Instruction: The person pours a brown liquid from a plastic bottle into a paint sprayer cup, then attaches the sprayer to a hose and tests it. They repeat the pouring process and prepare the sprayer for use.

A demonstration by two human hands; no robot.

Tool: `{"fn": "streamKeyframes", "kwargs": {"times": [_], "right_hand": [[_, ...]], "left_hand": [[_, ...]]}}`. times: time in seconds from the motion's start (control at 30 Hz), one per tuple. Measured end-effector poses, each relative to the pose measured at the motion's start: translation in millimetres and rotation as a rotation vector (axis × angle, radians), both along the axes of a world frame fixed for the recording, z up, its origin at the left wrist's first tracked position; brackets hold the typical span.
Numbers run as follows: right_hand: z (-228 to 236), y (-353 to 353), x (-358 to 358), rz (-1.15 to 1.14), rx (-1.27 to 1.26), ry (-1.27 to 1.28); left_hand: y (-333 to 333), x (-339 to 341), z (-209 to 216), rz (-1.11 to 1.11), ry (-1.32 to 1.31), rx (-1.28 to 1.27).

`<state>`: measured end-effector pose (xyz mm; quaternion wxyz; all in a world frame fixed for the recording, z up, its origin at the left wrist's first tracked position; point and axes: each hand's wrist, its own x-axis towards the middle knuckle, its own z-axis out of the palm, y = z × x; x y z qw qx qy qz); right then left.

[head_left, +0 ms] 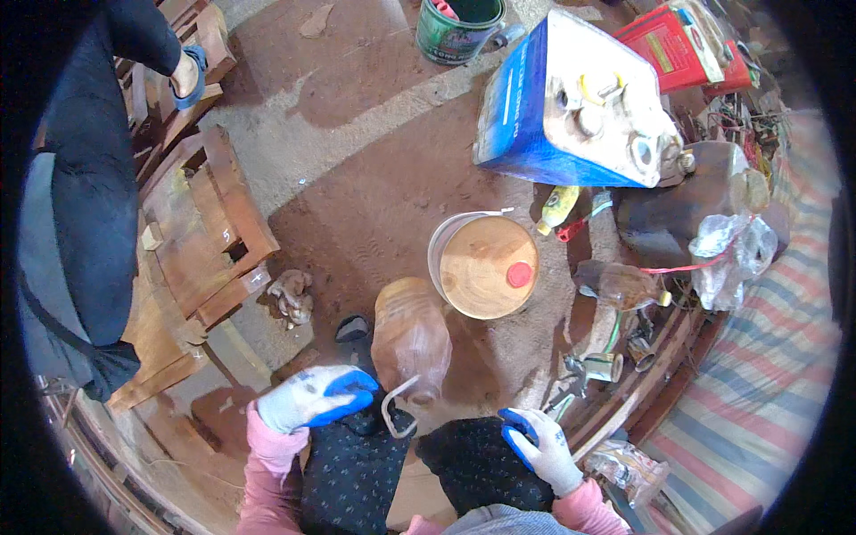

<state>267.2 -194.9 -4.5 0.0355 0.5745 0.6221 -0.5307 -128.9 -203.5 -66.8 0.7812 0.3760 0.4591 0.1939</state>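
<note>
My left hand (312, 397) hangs ungripping near the jug (410, 339) on the floor between my knees. My right hand (539, 446) rests, holding nothing, on my knee.

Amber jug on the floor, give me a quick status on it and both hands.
Left hand and right hand gloved, empty, resting on knees. Amber jug upright between them, untouched. Round lidded bucket stands just beyond it.

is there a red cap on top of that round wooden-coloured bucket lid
Yes, a small red cap sits near the right edge of the tan bucket lid.
</note>
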Motion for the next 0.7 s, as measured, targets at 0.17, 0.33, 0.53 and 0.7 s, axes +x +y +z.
{"fn": "streamKeyframes", "kwargs": {"times": [0.17, 0.33, 0.53, 0.7], "right_hand": [[22, -41, 12, -0.065, 0.078, -0.182], [49, -78, 8, -0.072, 0.087, -0.362], [101, -118, -23, -0.160, 0.050, -0.365], [142, -137, -61, -0.200, -0.039, -0.374]], "left_hand": [[-33, 29, 10, 0.303, -0.103, -0.454], [-37, 60, 22, 0.416, -0.191, -0.469], [-32, 89, 42, 0.576, -0.046, -0.574], [-28, 111, 61, 0.712, 0.053, -0.728]]}}
